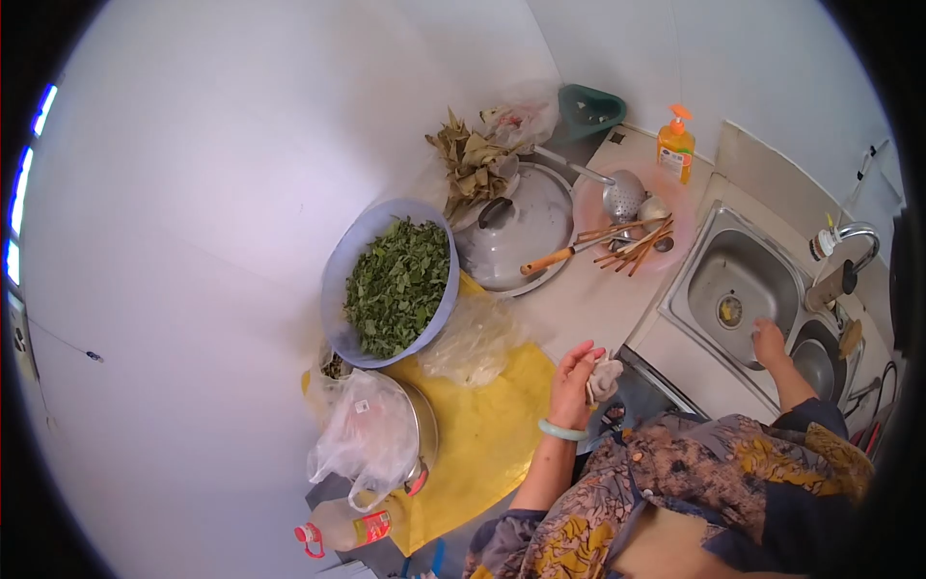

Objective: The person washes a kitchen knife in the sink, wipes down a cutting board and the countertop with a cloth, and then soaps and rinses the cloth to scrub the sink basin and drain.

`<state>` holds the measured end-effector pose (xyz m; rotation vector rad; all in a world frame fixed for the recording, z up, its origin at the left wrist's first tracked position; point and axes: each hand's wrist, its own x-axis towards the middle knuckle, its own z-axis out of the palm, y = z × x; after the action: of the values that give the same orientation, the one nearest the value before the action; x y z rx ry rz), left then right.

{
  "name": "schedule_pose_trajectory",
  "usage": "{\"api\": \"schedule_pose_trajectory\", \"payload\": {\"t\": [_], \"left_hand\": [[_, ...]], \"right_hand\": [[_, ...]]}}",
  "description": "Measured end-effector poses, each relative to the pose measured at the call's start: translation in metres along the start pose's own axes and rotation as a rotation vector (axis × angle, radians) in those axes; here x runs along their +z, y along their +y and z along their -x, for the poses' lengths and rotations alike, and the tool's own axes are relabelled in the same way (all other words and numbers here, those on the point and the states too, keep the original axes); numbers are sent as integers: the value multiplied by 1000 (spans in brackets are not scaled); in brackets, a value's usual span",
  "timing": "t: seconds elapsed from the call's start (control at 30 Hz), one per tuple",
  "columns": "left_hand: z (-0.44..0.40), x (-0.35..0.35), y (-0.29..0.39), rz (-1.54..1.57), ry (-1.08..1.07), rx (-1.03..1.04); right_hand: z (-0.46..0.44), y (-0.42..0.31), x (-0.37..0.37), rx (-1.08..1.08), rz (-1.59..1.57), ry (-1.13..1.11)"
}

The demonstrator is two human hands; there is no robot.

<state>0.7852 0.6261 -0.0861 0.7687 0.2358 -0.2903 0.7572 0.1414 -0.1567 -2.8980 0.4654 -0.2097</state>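
My left hand (573, 384), with a pale green bangle at the wrist, is closed on a crumpled greyish cloth (604, 378) near the counter's front edge. Over the right part of the steel sink basin (714, 280) is my right hand (769, 342), small and slightly blurred; its fingers cannot be made out clearly. Some yellowish scraps (730, 310) lie at the drain. The chrome faucet (857, 232) stands behind the sink, to the right.
A blue basin (335, 280) holds chopped green leaves. Beside it are a lidded pan (531, 227), a pink bowl (590, 207) with ladles and chopsticks, and an orange soap bottle (676, 147). A yellow cloth (482, 434), bagged pot (424, 429) and plastic bottle (357, 523) are at the left.
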Motion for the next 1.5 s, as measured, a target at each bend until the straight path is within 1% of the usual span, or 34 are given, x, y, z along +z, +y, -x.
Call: {"api": "schedule_pose_trajectory", "payload": {"t": [0.1,0.2,0.27,0.33,0.37,0.4,0.43,0.47,0.5,0.53,0.57,0.6,0.67,0.73,0.77,0.83,0.87,0.93,0.97,1.03,1.07,1.13,1.2,1.23,1.3,1.4,1.5], "left_hand": [[1,-4,-1,11,31,-34],[1,-8,2,27,36,-12],[1,-12,3,55,31,-18],[-2,-15,4,78,34,-11],[-4,-17,2,81,39,-12],[-6,-13,0,79,35,-26],[-7,-6,1,49,51,-7],[-6,-2,7,13,51,-5],[-8,4,11,-24,37,-13],[-12,5,8,-29,23,-2],[-17,1,7,-35,-3,5],[-28,36,-12,-19,34,-35],[-34,63,-22,12,12,-139],[-49,72,-18,14,-19,-226],[-57,87,-21,-4,-94,-268],[-67,118,-23,-23,-208,-346],[-71,131,-25,-132,-275,-354],[-84,159,-39,-342,-413,-364],[-97,167,-52,-366,-483,-412],[-127,184,-81,-309,-458,-608],[-143,190,-93,-270,-399,-692],[-153,226,-114,-291,-407,-736],[-172,250,-143,-292,-498,-771],[-178,259,-156,-292,-547,-790],[-188,281,-176,-285,-515,-755],[-182,307,-199,-337,-486,-772],[-178,311,-214,-360,-429,-770]], "right_hand": [[-4,-14,15,-132,-104,-4],[-8,-81,12,-187,-222,-82],[-7,-123,19,-217,-316,-173],[-9,-170,22,-354,-380,-145],[-12,-191,25,-367,-407,-172],[-17,-210,26,-365,-434,-193],[-24,-228,27,-315,-498,-290],[-29,-243,33,-352,-505,-299],[-30,-253,33,-399,-595,-321],[-32,-263,31,-427,-595,-347],[-32,-273,38,-540,-493,-230],[-52,-249,24,-578,-630,-320],[-47,-226,14,-464,-611,-391],[-32,-202,3,-369,-554,-442],[-28,-190,-1,-341,-529,-487],[-18,-146,4,-140,-645,-515],[-7,-121,9,-50,-693,-516],[21,-66,28,53,-635,-275],[32,-42,20,174,-628,-241],[51,3,-4,409,-675,-142],[48,24,-9,507,-729,-110],[66,60,-27,745,-919,18],[75,80,-43,815,-991,145],[79,84,-48,838,-1018,136],[67,102,-56,864,-1051,107],[69,112,-68,881,-1119,67],[58,112,-69,801,-1173,5]]}}
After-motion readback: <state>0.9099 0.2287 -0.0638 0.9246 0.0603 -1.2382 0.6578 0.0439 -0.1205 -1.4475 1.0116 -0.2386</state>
